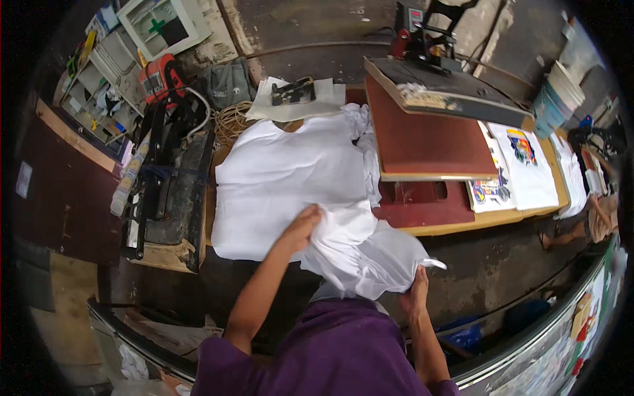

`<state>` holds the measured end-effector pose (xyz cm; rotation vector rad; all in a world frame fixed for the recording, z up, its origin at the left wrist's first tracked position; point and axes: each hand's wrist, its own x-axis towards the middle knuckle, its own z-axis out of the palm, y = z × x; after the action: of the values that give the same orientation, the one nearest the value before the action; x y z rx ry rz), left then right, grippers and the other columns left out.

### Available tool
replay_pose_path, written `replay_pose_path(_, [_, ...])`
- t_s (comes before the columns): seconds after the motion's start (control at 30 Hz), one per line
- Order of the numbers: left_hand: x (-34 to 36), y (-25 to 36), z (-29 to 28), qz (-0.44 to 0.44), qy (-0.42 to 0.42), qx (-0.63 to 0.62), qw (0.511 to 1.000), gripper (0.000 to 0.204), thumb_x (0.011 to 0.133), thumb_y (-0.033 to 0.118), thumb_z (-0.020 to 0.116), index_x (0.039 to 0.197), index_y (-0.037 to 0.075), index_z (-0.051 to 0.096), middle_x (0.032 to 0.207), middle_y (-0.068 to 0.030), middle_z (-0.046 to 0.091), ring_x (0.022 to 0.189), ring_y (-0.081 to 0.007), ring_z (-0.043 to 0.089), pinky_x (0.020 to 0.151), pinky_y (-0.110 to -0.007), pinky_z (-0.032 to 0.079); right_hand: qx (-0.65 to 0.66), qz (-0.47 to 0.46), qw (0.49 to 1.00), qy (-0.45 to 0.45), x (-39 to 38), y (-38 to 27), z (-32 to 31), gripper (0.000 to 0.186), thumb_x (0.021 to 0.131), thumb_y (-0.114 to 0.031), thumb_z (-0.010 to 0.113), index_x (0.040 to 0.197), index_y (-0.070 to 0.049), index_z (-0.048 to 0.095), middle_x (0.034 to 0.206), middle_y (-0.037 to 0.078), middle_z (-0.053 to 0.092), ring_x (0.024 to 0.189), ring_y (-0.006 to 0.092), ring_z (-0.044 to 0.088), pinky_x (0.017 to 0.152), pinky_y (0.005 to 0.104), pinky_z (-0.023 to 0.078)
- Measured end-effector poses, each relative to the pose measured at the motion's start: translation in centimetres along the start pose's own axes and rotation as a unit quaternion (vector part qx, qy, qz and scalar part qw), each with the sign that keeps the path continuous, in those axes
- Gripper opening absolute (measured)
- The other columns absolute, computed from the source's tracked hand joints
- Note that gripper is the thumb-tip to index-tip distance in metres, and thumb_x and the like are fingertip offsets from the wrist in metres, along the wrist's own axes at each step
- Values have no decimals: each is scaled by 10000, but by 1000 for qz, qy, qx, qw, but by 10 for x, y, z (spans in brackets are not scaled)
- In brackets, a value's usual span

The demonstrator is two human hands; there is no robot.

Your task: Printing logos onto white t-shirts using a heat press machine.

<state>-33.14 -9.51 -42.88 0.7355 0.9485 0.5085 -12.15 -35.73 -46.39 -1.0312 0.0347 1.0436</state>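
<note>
A loose, crumpled white garment (356, 254) hangs over the near edge of the work table between both hands. My left hand (304, 224) is closed on its upper left part. My right hand (416, 287) grips its right end lower down, off the table edge. Beneath and beyond them, a white T-shirt (284, 158) lies spread out, with more bunched white cloth along its right side. To the right stands an open heat press, with a brown pad (422, 138) below its raised dark upper plate (442, 89).
Printed white shirts (528, 175) and a bucket stack (555, 99) are at the right, near another person's bare arm and leg (574, 234). A second black press (162, 204) stands left, rope and papers (264, 99) behind. A railing (508, 330) runs near my right side.
</note>
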Motion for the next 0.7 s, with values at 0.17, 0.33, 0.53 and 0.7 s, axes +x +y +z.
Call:
replay_pose_path(0.17, [-44,-8,39,-49,-113,-71,990,269,947,163,529,1172,17,542,1082,-88,626,954,-187,627,849,-334,527,22,69,997,35,-28,-25,-36,227,989,-272,430,1096,-99,530,1073,95,618,999,257,623,879,461,515])
replay_pose_path(0.33, [-56,63,-61,97,-129,-71,984,326,886,123,567,1183,-9,546,1087,-138,633,891,-223,658,798,-365,558,-178,-33,976,123,-15,-59,-243,247,1000,-194,410,1144,-29,525,1038,95,606,946,183,587,821,345,493])
replay_pose_path(0.53, [-27,140,-170,107,120,65,985,505,860,157,665,1285,-39,476,1098,-138,617,923,-224,637,766,-340,546,-355,-257,851,291,-57,-141,-383,204,1003,-177,403,877,-47,496,788,-8,459,743,83,427,661,246,385])
replay_pose_path(0.7, [31,148,-234,57,151,66,985,334,900,164,586,1175,-20,542,1029,-152,624,869,-250,637,733,-359,545,-404,-317,790,336,-83,-201,-385,244,1010,-219,395,867,-30,453,779,9,427,726,108,391,664,265,371])
